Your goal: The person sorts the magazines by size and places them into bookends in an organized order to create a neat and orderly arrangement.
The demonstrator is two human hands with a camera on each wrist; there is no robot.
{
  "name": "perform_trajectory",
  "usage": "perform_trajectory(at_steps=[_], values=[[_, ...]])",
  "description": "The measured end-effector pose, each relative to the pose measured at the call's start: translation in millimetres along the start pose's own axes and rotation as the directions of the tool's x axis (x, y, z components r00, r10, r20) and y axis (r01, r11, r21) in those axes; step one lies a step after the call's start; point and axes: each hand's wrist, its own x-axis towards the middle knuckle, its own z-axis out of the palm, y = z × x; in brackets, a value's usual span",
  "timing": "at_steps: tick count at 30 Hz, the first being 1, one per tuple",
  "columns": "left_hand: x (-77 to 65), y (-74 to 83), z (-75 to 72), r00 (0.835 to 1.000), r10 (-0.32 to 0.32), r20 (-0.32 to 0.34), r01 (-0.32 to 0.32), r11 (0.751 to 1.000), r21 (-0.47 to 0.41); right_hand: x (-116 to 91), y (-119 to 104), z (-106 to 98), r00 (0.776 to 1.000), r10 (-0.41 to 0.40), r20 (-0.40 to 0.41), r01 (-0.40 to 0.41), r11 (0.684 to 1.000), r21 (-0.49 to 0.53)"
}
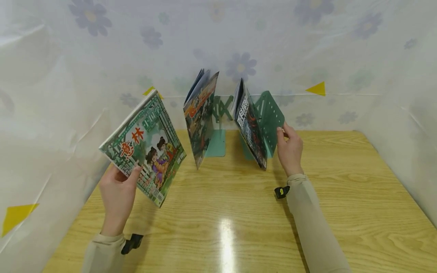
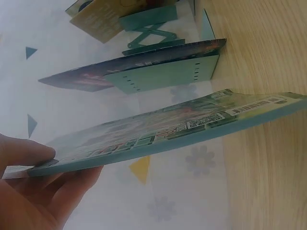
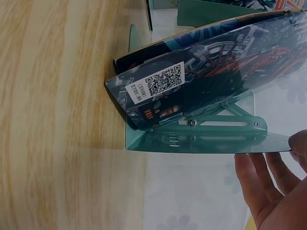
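Observation:
My left hand [image 1: 117, 195] grips a green-covered magazine [image 1: 155, 151] by its lower left edge, thumb across the cover; in the left wrist view this magazine [image 2: 158, 132] is tilted and its thin edge shows. At the back of the table stands a green extendable bookend rack [image 1: 273, 117] with a scissor-type lattice. My right hand [image 1: 290, 148] pinches the outer edge of its right end plate; the right wrist view shows the fingers [image 3: 252, 177] behind that plate. A dark magazine [image 1: 250, 129] leans inside the right part. Other magazines [image 1: 201, 117] stand at the left part.
The wooden table [image 1: 218, 197] runs forward to a floral curtain [image 1: 205, 41] behind the rack. Yellow triangles [image 1: 317, 89] mark the curtain. A black strap [image 1: 281, 192] sits at the right wrist, another strap [image 1: 132, 243] at the left.

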Motion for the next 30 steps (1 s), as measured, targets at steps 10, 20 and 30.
perform_trajectory(at_steps=[10, 20, 30], values=[[-6.3, 1.9, -3.7, 1.0, 0.014, -0.01, -0.014, 0.999, 0.037, 0.5, 2.8, -0.3, 1.0, -0.006, -0.005, 0.006, 1.0, -0.008], [-12.2, 4.5, -15.1, 1.0, 0.016, -0.002, -0.016, 1.0, 0.024, -0.1, -0.2, 0.6, 1.0, -0.006, 0.003, 0.006, 1.0, -0.009], [-15.4, 4.0, -22.8, 1.0, -0.025, -0.003, 0.025, 1.0, -0.007, -1.0, 0.8, 0.9, 1.0, -0.001, 0.004, 0.001, 1.0, -0.007]])
